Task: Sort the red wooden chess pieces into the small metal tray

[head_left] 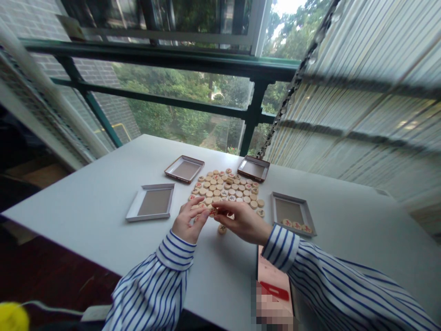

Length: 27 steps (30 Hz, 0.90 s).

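Many round wooden Chinese chess pieces (213,187) lie in a loose cluster on the white table, some showing red or dark characters, others blank. My right hand (243,221) pinches one chess piece (212,212) with a red character at the cluster's near edge. My left hand (189,221) is beside it, thumb and fingers apart, its thumb tip close to or touching that piece; other pieces show between its fingers. A single chess piece (222,229) with a dark character lies just below my hands. Part of the cluster is hidden behind my hands.
Open shallow box parts stand around the cluster: a grey-white tray (139,202) at left, brown-rimmed trays (167,172) (267,171) behind, and a tray (312,216) at right holding three red-marked pieces (296,225). A pink-and-red flat item (270,271) lies under my right forearm.
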Each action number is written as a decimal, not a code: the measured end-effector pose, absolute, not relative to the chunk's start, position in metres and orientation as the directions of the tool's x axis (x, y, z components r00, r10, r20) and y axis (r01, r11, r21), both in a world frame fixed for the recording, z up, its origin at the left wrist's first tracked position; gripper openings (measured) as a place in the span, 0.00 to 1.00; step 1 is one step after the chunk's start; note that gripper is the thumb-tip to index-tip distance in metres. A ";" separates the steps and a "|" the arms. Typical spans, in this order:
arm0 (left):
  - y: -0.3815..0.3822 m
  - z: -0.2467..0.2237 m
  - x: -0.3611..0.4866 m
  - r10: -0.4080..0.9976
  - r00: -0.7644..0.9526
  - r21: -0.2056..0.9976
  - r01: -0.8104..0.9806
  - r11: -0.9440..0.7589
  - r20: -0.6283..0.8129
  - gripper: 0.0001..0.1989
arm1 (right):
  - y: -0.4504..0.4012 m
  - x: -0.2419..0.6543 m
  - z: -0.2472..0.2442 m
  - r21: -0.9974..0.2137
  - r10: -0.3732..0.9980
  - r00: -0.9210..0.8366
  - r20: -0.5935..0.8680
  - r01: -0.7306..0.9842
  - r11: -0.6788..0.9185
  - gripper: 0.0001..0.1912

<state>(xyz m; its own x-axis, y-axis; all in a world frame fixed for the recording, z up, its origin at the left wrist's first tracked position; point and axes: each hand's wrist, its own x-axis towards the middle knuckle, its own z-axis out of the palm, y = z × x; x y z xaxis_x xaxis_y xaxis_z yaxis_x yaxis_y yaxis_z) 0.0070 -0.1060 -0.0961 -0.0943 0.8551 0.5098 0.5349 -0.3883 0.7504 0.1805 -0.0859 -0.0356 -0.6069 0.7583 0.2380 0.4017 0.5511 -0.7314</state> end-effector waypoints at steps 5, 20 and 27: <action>-0.106 -0.092 0.011 0.879 -0.103 0.819 0.428 -0.383 0.465 0.12 | -0.088 0.183 -0.031 -0.717 0.733 -0.636 0.242 0.392 0.576 0.13; -0.097 -0.060 0.039 0.979 -0.203 0.999 -0.042 -0.021 0.012 0.17 | -0.089 0.240 -0.001 -0.665 0.815 -0.502 0.291 0.506 0.549 0.17; -0.084 -0.038 0.061 0.995 -0.097 0.995 -0.099 -0.029 0.020 0.19 | -0.092 0.274 0.013 -0.711 0.854 -0.425 0.302 0.496 0.498 0.18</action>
